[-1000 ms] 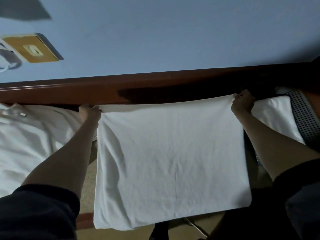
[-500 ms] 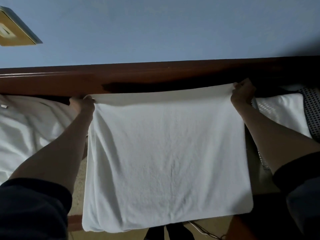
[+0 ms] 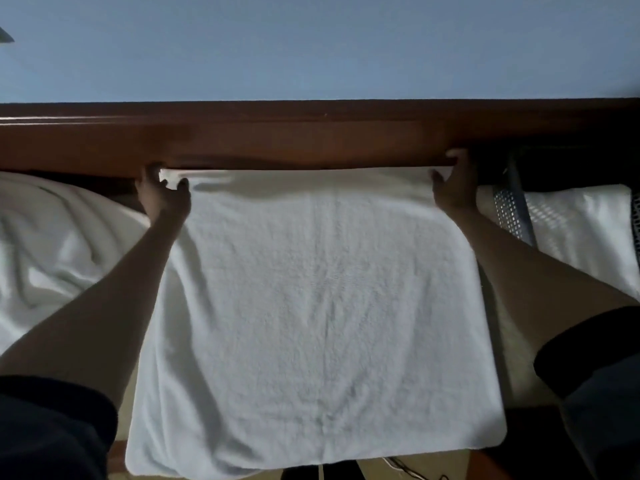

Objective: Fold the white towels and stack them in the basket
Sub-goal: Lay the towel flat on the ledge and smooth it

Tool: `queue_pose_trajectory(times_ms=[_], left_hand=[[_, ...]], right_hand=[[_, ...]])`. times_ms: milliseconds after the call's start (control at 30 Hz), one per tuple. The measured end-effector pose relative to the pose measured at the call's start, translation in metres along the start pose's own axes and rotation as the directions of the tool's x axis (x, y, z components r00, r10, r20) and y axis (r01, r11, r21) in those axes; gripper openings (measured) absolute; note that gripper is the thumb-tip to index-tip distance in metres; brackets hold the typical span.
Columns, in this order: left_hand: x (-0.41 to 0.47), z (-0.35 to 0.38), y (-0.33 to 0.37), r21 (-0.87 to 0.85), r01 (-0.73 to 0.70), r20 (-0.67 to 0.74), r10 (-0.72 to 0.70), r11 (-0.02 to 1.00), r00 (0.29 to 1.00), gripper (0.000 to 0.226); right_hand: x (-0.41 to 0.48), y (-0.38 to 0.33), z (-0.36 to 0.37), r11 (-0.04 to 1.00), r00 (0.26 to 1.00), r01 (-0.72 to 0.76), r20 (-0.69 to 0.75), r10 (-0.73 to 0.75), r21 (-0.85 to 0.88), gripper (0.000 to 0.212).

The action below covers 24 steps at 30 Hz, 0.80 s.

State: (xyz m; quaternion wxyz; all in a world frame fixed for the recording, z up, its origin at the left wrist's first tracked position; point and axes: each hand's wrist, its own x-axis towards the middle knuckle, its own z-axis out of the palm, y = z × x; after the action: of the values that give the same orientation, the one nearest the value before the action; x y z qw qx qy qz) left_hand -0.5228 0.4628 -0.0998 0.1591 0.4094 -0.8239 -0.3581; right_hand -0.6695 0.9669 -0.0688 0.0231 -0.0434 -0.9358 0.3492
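Observation:
A white towel [image 3: 311, 306] hangs in front of me, spread wide and held up by its top edge. My left hand [image 3: 164, 195] pinches the top left corner. My right hand [image 3: 453, 183] grips the top right corner. The lower edge of the towel hangs near the bottom of the view. At the right, a mesh basket [image 3: 512, 216] with a white folded towel [image 3: 581, 230] in it shows behind my right arm. A heap of unfolded white towels [image 3: 52, 244] lies at the left.
A dark wooden rail [image 3: 311, 136] runs across the view behind the towel, with a blue wall [image 3: 311, 46] above it. Thin cables [image 3: 405, 467] lie on the floor below the towel.
The view has tilted, so rail and towel sit lower in frame. Both hands still hold the top corners; the towel stays spread between them.

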Motion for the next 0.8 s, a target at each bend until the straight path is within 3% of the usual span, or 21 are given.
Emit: queue_pose_trajectory(times_ms=[100,200,367,433,567,800], left_hand=[[-0.077,0.018,0.026,0.005,-0.240,0.082,0.238,0.971,0.968,0.039],[-0.129,0.060,0.038,0.001,-0.468,0.265,0.451,0.884,0.853,0.035],[-0.151,0.126,0.063,0.166,-0.652,0.568,0.469,0.740,0.676,0.060],[-0.149,0.135,0.059,0.227,-0.702,0.621,0.455,0.675,0.638,0.064],[-0.151,0.138,0.053,0.306,-0.710,0.596,0.454,0.635,0.662,0.062],[-0.152,0.139,0.056,0.320,-0.718,0.568,0.482,0.618,0.667,0.062]], right_hand=[[-0.048,-0.003,0.023,0.988,0.989,0.147,0.036,-0.145,-0.036,0.041],[-0.090,-0.004,0.054,0.947,0.944,0.318,0.110,-0.311,-0.054,0.037],[-0.113,-0.001,0.092,0.820,0.818,0.504,0.455,-0.351,-0.273,0.056],[-0.100,0.009,0.091,0.795,0.797,0.529,0.495,-0.346,-0.296,0.061],[-0.062,0.036,0.070,0.794,0.846,0.495,0.403,-0.348,-0.353,0.062],[-0.017,0.075,0.043,0.853,0.974,0.223,0.144,-0.175,-0.472,0.070]])
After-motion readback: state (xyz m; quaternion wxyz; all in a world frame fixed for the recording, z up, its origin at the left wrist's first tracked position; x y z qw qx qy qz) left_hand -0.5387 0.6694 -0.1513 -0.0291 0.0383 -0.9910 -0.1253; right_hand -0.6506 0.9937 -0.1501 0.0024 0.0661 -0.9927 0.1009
